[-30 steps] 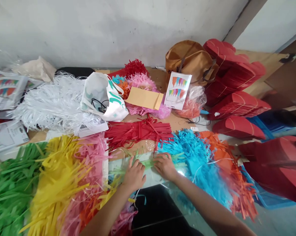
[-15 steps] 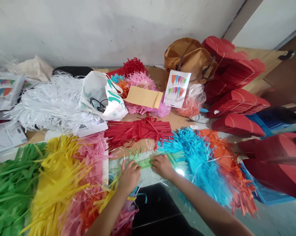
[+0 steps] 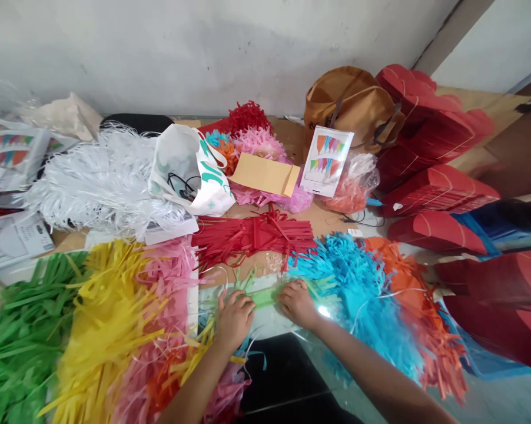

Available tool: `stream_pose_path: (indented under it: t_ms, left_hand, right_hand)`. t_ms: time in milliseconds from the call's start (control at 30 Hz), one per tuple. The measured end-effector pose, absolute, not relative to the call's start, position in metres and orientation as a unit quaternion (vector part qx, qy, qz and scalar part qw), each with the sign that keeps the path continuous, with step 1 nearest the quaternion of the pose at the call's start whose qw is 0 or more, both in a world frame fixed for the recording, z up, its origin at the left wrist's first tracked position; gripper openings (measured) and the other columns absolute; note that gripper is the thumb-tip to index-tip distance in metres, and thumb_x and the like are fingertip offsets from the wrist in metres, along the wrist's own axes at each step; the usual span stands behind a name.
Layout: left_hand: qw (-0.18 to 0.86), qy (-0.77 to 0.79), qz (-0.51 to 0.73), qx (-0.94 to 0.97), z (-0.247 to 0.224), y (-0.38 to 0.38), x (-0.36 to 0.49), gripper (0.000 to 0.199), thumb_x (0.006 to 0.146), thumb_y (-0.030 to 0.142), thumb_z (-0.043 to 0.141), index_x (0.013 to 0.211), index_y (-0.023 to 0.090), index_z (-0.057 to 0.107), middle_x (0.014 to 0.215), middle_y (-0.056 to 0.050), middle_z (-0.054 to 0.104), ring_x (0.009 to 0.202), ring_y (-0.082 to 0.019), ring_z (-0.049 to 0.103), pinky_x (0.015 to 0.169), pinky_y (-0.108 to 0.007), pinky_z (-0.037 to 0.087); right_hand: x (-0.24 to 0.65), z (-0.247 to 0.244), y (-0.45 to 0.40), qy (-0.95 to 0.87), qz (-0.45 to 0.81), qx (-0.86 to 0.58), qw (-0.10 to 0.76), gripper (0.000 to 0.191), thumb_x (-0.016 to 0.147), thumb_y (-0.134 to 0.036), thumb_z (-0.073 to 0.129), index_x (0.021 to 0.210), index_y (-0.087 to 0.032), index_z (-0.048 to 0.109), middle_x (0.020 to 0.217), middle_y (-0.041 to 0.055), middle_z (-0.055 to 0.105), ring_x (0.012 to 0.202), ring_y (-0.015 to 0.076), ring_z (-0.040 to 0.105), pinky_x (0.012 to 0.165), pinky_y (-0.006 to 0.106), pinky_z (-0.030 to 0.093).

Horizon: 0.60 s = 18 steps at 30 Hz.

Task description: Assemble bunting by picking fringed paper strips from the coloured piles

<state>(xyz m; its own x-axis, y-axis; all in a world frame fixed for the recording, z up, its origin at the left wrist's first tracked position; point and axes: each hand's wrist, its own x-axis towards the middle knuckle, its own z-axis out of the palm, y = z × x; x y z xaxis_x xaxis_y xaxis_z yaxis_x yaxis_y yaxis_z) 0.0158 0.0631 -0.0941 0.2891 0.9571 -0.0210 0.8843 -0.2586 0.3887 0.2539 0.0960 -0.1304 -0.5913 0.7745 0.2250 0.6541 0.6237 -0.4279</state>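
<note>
A light green fringed paper strip [image 3: 264,298] lies flat on the glass tabletop, its cut ends spreading to both sides. My left hand [image 3: 236,318] has its fingers curled over the left part of the strip. On the right part, my right hand [image 3: 298,303] grips it with bent fingers; the fingertips are partly hidden. A thin white string [image 3: 221,270] loops beside my left hand. Just beyond the strip lies a red fringed paper bundle [image 3: 256,234]. Blue fringes [image 3: 354,282] are spread close to my right hand.
Left of my hands hang pink, yellow [image 3: 109,318] and green fringes [image 3: 22,318]. Behind stand a white bag [image 3: 212,182], white fringes [image 3: 89,182], a brown envelope [image 3: 265,175], a printed package [image 3: 327,160] and a brown bag [image 3: 354,106]. Red paper stacks [image 3: 442,188] and orange fringes [image 3: 407,288] are at right.
The whole view has shifted slightly, so things appear a little further right. Both hands stay on the light green strip, with hardly any movement of their own.
</note>
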Motion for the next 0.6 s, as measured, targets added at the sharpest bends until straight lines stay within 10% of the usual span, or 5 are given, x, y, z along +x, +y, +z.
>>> stream_pose_path:
  t_ms: [600]
  left_hand:
    - [0.116, 0.637, 0.105, 0.755, -0.099, 0.075, 0.024, 0.023, 0.091, 0.028, 0.054, 0.076, 0.025, 0.071, 0.088, -0.002, 0.071, 0.103, -0.026, 0.057, 0.105, -0.052, 0.025]
  right_hand:
    - [0.24, -0.125, 0.097, -0.807, 0.166, -0.55, 0.138, 0.022, 0.089, -0.033, 0.064, 0.071, -0.023, 0.07, 0.077, 0.0011, 0.069, 0.084, 0.0203, 0.054, 0.076, 0.035, 0.028]
